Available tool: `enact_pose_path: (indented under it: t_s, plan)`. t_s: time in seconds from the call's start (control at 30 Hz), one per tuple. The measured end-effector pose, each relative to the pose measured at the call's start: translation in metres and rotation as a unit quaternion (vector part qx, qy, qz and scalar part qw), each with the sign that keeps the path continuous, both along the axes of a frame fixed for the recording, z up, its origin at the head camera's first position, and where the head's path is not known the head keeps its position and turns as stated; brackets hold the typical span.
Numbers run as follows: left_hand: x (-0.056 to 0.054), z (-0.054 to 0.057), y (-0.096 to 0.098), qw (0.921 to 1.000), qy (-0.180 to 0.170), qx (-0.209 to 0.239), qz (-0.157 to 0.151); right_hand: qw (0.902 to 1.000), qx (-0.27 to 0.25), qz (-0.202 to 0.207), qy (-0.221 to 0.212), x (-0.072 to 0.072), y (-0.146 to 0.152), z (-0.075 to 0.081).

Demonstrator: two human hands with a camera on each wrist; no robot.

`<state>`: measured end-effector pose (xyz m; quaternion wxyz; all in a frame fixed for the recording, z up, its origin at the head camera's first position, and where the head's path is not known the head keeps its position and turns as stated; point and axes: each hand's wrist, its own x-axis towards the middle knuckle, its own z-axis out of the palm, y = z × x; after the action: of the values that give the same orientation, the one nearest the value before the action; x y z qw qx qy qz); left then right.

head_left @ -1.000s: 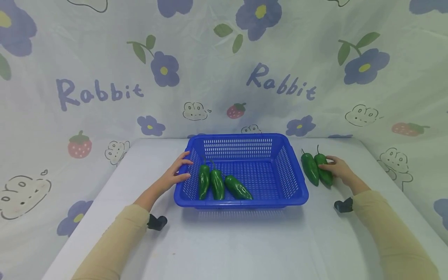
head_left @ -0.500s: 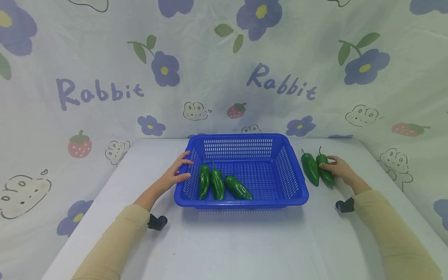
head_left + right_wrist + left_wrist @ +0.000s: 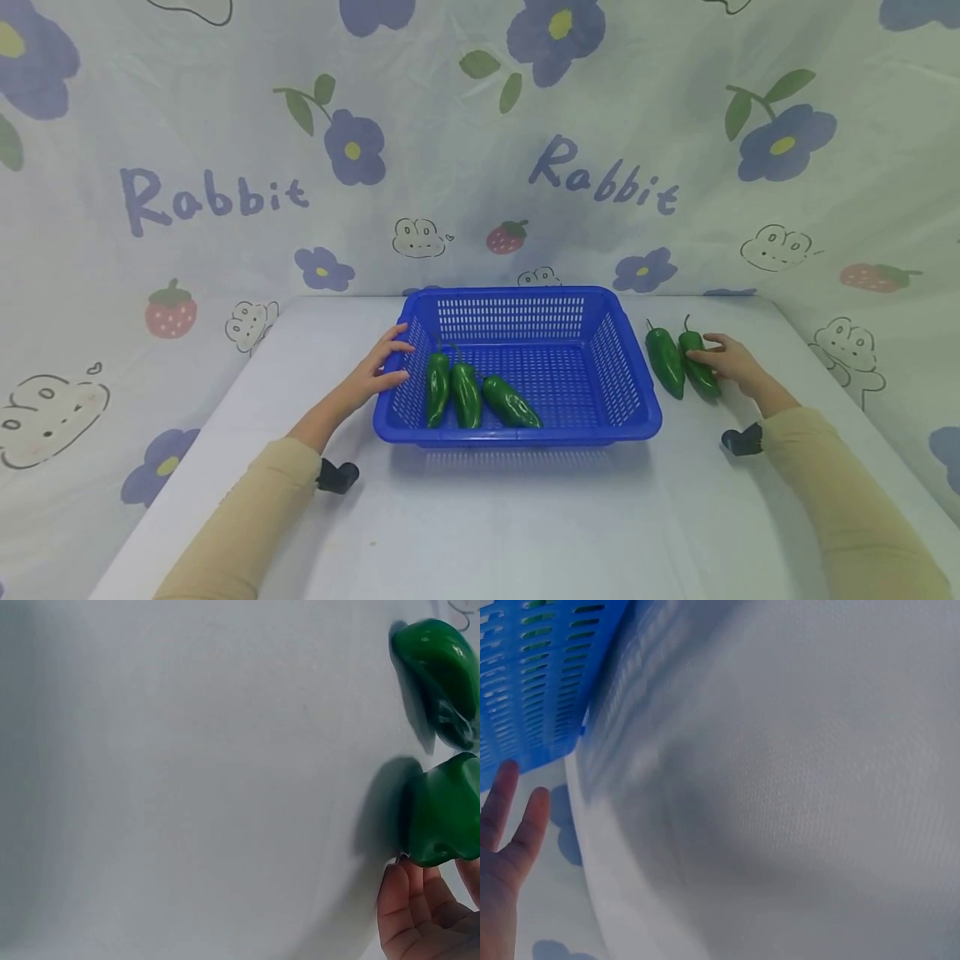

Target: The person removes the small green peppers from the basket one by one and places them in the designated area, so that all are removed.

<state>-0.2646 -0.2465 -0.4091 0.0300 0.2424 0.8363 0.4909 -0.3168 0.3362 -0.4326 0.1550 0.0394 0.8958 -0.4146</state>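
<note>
Flowery backdrop [image 3: 600, 100] across the whole top of the frame, rabbit doodles and strawberries on it, white table [image 3: 510, 517] below, so the green stuff really pops from where I'm standing. Main item is the held pepper [image 3: 702, 379], over at the right of the frame. The right hand [image 3: 732, 364] has it pinched between thumb and fingers around the middle. Can't tell if it's sitting flat on the tabletop or a touch above it. Just to its left lies the neighbour pepper [image 3: 664, 362], with a sliver of white between them.

Handling-wise, my guess is light and pretty firm. That skin is super glossy, so I'd expect it to be a bit slippery, and it's round enough to roll. Doesn't look fragile, except maybe the skinny stem [image 3: 687, 322], which I wouldn't trust as a handle. Thick part of the body seems the right spot, thumb and fingers on opposite sides; grab it by the tapered tip and I'd bet it swings.

Left hand [image 3: 372, 372], left of centre, has its fingers spread at the left rim of the blue basket [image 3: 517, 435], not wrapped round anything. Three more peppers [image 3: 466, 396] lie inside, lower left part.
</note>
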Motion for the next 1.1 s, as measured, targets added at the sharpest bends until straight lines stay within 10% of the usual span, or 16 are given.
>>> enact_pose_path:
  t_s: [1.1]
  plan:
    - [0.003,0.002,0.001,1.0,-0.003,0.003,0.001,0.9997,0.001,0.012,0.021,0.002,-0.005,0.015]
